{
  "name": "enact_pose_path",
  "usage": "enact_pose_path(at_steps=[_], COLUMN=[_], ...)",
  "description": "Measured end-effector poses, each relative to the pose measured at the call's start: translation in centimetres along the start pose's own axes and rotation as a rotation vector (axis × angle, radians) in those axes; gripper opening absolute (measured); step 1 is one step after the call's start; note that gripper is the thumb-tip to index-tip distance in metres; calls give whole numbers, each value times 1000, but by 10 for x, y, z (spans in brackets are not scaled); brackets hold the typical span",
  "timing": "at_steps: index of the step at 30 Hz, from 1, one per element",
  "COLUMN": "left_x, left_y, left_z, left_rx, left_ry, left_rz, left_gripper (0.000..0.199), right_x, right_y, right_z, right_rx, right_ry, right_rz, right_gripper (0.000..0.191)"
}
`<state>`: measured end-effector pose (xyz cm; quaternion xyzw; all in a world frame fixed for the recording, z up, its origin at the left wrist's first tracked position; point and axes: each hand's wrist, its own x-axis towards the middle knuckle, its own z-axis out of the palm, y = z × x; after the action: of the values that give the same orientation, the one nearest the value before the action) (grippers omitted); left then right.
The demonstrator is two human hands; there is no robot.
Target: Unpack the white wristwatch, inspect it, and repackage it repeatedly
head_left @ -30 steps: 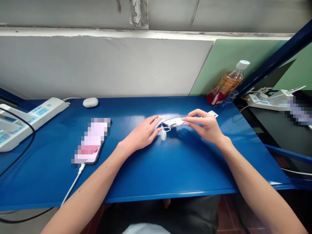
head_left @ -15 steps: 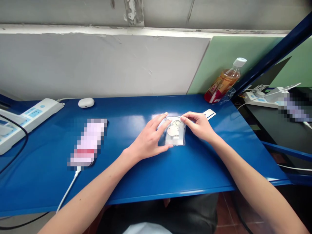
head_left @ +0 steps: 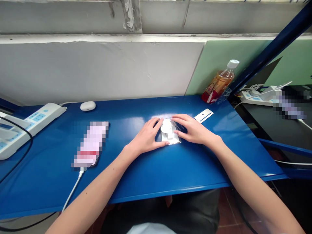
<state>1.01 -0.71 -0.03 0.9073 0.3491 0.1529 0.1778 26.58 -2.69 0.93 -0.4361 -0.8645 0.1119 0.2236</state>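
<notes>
A small clear plastic packet (head_left: pixel 175 141) with a flat white piece inside, round at the top, lies on the blue desk between my hands. My left hand (head_left: pixel 148 136) rests along its left side, thumb at the lower edge and fingers near the upper left corner. On the other side my right hand (head_left: pixel 191 129) has its fingers spread, with fingertips at the upper right corner and the thumb over the right part. Both hands look open, touching the packet's borders without closing around it. A white card with a dark slot (head_left: pixel 204 115) lies beyond my right hand.
A phone (head_left: pixel 94 139) with a white cable lies left on the desk (head_left: pixel 136 182). Behind it are a white earbud case (head_left: pixel 88 106) and a power strip (head_left: pixel 36 122). A drink bottle (head_left: pixel 218 83) leans at the back right, near a blue metal post (head_left: pixel 265 52).
My right hand has let go of the packet's upper right corner and spread its fingers over the right side. A round, dial-like marking that showed there is out of sight. The view has shifted slightly.
</notes>
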Motion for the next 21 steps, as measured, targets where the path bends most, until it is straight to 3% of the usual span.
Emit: enact_pose_path(at_steps=[3, 10, 21], left_x=[0, -1, -1], left_y=[-4, -3, 7], left_z=[-1, -6, -1], left_rx=[27, 84, 153], left_ry=[-43, -104, -122], left_rz=[-18, -2, -8], left_gripper=[93, 81, 68], right_x=[-1, -2, 4], right_y=[-2, 5, 10], right_z=[-7, -1, -1], right_rx=[-11, 23, 61], right_ry=[-106, -139, -203], right_rz=[-18, 43, 82], right_gripper=[68, 94, 95])
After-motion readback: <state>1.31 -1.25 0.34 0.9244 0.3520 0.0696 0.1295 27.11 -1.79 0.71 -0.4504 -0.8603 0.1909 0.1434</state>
